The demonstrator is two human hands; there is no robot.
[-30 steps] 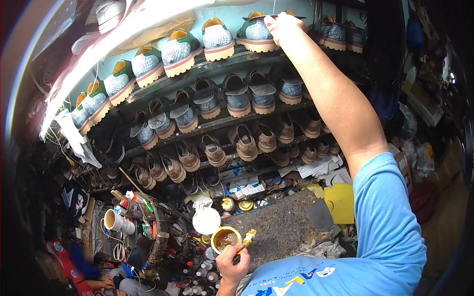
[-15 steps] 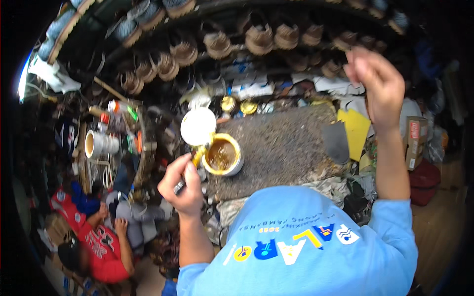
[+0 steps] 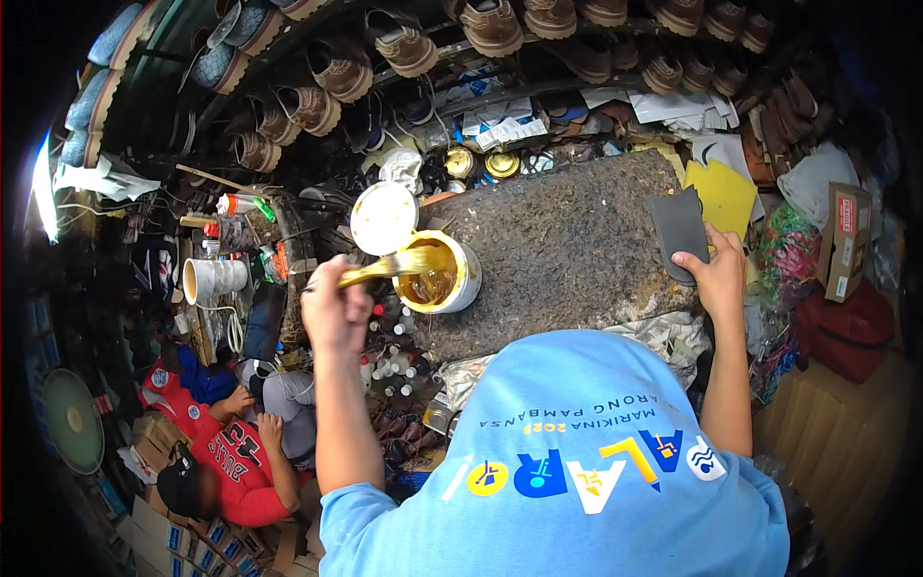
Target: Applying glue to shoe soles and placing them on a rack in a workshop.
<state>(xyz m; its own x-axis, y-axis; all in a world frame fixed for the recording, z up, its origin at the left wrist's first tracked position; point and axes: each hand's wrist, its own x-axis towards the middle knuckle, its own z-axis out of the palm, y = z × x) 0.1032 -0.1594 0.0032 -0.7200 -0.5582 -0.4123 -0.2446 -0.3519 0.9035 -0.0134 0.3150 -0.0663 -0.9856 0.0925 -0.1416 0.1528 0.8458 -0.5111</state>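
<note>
My left hand [image 3: 332, 308] is closed round the handle of a brush [image 3: 385, 266]. Its yellowed bristles hang over the mouth of a white tub [image 3: 467, 290] of brown, glue-like liquid, whose rim is smeared yellow. A white round lid [image 3: 385, 213] sits just behind the tub. At the right end of the dark, rough work board [image 3: 558, 250], my right hand [image 3: 719, 276] pinches the edge of a flat grey sole-shaped piece [image 3: 675, 226], thumb on top. Beneath and behind that piece are yellow sheets [image 3: 723, 192].
Rows of brown shoes [image 3: 404, 46] line racks at the back. Open small tins [image 3: 501, 164] stand behind the board, and several little bottles [image 3: 399, 365] left of it. A co-worker in a red shirt [image 3: 231, 466] sits at lower left. A cardboard box [image 3: 844, 240] stands at right.
My right hand has come down from the upper right and taken hold of the grey piece. The brush has swung from the tub's left rim to over its mouth.
</note>
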